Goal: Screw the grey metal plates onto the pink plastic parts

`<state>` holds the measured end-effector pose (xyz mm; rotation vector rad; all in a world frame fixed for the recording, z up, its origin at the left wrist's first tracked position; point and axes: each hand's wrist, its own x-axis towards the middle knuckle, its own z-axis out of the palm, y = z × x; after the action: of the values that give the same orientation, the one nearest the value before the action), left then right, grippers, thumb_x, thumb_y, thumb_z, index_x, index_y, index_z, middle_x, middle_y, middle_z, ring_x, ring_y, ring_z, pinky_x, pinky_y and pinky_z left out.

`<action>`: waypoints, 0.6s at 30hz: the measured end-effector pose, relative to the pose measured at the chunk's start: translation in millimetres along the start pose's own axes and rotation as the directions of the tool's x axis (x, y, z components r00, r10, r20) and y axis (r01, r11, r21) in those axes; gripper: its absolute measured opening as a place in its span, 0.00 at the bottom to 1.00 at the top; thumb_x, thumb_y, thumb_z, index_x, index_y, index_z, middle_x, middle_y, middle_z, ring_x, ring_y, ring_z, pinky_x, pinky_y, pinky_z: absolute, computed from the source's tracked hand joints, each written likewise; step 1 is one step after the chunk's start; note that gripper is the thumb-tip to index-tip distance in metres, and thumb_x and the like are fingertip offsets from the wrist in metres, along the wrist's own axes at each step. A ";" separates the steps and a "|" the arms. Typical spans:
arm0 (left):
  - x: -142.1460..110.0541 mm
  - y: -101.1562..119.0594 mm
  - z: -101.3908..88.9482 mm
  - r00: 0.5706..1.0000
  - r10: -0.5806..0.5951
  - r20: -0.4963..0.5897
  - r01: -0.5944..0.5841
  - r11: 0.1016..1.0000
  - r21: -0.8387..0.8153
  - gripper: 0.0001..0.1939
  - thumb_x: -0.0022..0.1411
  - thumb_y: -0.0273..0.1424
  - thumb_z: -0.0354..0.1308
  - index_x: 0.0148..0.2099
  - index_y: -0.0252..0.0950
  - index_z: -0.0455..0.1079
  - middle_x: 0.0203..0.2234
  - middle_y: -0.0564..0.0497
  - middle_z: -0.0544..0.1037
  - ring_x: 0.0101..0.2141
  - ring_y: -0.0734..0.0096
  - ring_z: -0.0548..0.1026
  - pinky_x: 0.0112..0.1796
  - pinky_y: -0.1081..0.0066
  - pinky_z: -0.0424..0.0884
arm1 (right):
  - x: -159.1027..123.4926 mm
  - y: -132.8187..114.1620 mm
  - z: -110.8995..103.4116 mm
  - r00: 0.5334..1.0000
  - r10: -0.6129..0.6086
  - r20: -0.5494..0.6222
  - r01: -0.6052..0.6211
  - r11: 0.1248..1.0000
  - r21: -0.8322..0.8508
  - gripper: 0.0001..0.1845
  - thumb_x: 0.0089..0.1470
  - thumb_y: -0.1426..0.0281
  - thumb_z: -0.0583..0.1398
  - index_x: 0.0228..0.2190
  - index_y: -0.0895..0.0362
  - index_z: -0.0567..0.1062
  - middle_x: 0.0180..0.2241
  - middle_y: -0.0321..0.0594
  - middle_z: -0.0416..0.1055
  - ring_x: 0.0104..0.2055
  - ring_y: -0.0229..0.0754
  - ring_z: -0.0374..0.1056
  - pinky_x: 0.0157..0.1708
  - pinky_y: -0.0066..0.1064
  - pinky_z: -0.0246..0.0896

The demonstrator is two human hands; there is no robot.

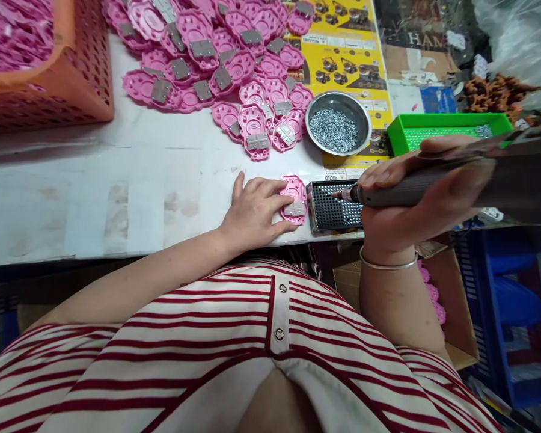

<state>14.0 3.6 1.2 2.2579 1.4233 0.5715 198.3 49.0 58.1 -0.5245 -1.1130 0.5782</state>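
Observation:
My left hand (pixel 255 210) rests on the white table with its fingers pressing on a pink plastic part (pixel 294 198) that carries a grey metal plate. My right hand (pixel 410 201) is wrapped round a grey electric screwdriver (pixel 433 183), its tip pointing left over a black perforated screw tray (pixel 331 207) just right of the pink part. A steel bowl of small screws (pixel 338 123) stands behind the tray.
A heap of pink parts with metal plates (pixel 220 54) covers the back of the table. An orange basket of pink parts (pixel 45 60) stands at the far left, a green tray (pixel 448 129) at the right. A cardboard box (pixel 460 313) and blue crates (pixel 514 300) are below on the right.

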 end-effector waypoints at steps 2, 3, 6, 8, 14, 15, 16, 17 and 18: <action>0.9 0.5 -0.7 1.000 -0.019 0.013 0.019 1.000 -0.003 0.25 0.61 0.48 0.66 0.55 0.42 0.75 0.60 0.45 0.73 0.61 0.48 0.66 0.67 0.34 0.41 | -2.3 -8.9 6.8 0.998 0.035 0.058 -0.039 0.998 0.056 0.16 0.59 0.55 0.59 0.34 0.53 0.79 0.16 0.28 0.60 0.14 0.29 0.57 0.14 0.23 0.60; 1.5 1.0 -1.2 0.999 -0.030 0.020 0.030 1.000 -0.008 0.26 0.61 0.48 0.66 0.56 0.41 0.74 0.60 0.45 0.73 0.61 0.48 0.66 0.67 0.35 0.41 | -4.8 -12.2 10.7 0.995 0.043 0.087 -0.049 0.996 0.076 0.16 0.60 0.55 0.58 0.34 0.52 0.79 0.16 0.28 0.60 0.15 0.29 0.58 0.15 0.23 0.60; 3.6 2.8 -3.5 0.997 -0.059 0.039 0.060 0.998 -0.026 0.26 0.60 0.46 0.68 0.56 0.39 0.73 0.61 0.45 0.72 0.61 0.48 0.65 0.67 0.35 0.41 | -16.2 -15.0 22.2 0.985 0.088 0.151 -0.105 0.988 0.111 0.16 0.60 0.54 0.57 0.37 0.51 0.79 0.18 0.29 0.61 0.16 0.31 0.60 0.16 0.25 0.60; 4.9 4.1 -5.1 0.996 -0.072 0.050 0.073 0.997 -0.030 0.25 0.59 0.45 0.68 0.54 0.39 0.73 0.61 0.45 0.72 0.62 0.48 0.65 0.67 0.35 0.41 | -24.2 -11.2 27.3 0.974 0.111 0.196 -0.132 0.986 0.100 0.16 0.60 0.53 0.58 0.39 0.50 0.78 0.18 0.29 0.61 0.17 0.31 0.60 0.17 0.27 0.59; 8.0 5.9 -7.1 0.994 -0.076 0.082 0.079 0.996 -0.033 0.23 0.59 0.45 0.68 0.53 0.41 0.74 0.60 0.48 0.72 0.61 0.47 0.64 0.67 0.33 0.40 | -34.5 9.6 27.3 0.968 0.136 0.212 -0.131 0.991 -0.035 0.16 0.59 0.49 0.57 0.40 0.46 0.75 0.18 0.27 0.59 0.16 0.32 0.57 0.20 0.30 0.60; 8.4 5.9 -7.1 0.993 -0.077 0.084 0.080 0.996 -0.031 0.23 0.60 0.45 0.67 0.53 0.40 0.74 0.60 0.48 0.72 0.61 0.46 0.64 0.67 0.33 0.40 | -34.6 12.1 26.6 0.970 0.133 0.206 -0.128 0.991 -0.039 0.16 0.59 0.50 0.57 0.40 0.46 0.75 0.17 0.27 0.58 0.15 0.32 0.56 0.19 0.30 0.59; 8.6 6.0 -7.2 0.993 -0.078 0.086 0.081 0.996 -0.029 0.22 0.60 0.45 0.67 0.53 0.41 0.74 0.60 0.48 0.72 0.61 0.46 0.64 0.67 0.33 0.40 | -34.7 13.9 26.0 0.970 0.133 0.203 -0.126 0.991 -0.048 0.16 0.59 0.50 0.57 0.39 0.46 0.74 0.17 0.27 0.59 0.15 0.32 0.55 0.19 0.31 0.59; 8.9 6.1 -7.3 0.993 -0.078 0.087 0.080 0.996 -0.029 0.22 0.60 0.45 0.66 0.53 0.41 0.75 0.60 0.48 0.72 0.61 0.46 0.64 0.67 0.33 0.40 | -34.7 15.1 25.7 0.968 0.143 0.206 -0.132 0.989 -0.069 0.16 0.59 0.50 0.56 0.39 0.46 0.73 0.18 0.27 0.59 0.15 0.33 0.55 0.18 0.31 0.58; 9.0 6.3 -7.4 0.993 -0.077 0.088 0.080 0.996 -0.030 0.21 0.60 0.45 0.66 0.52 0.41 0.75 0.59 0.48 0.72 0.61 0.46 0.64 0.66 0.33 0.41 | -34.8 15.6 25.8 0.959 0.175 0.221 -0.152 0.981 -0.118 0.16 0.59 0.49 0.55 0.39 0.45 0.72 0.18 0.27 0.60 0.15 0.33 0.55 0.19 0.32 0.59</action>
<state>18.2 10.3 11.9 2.1632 1.4420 0.4622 160.3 40.0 33.7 -0.6530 -1.3327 0.7448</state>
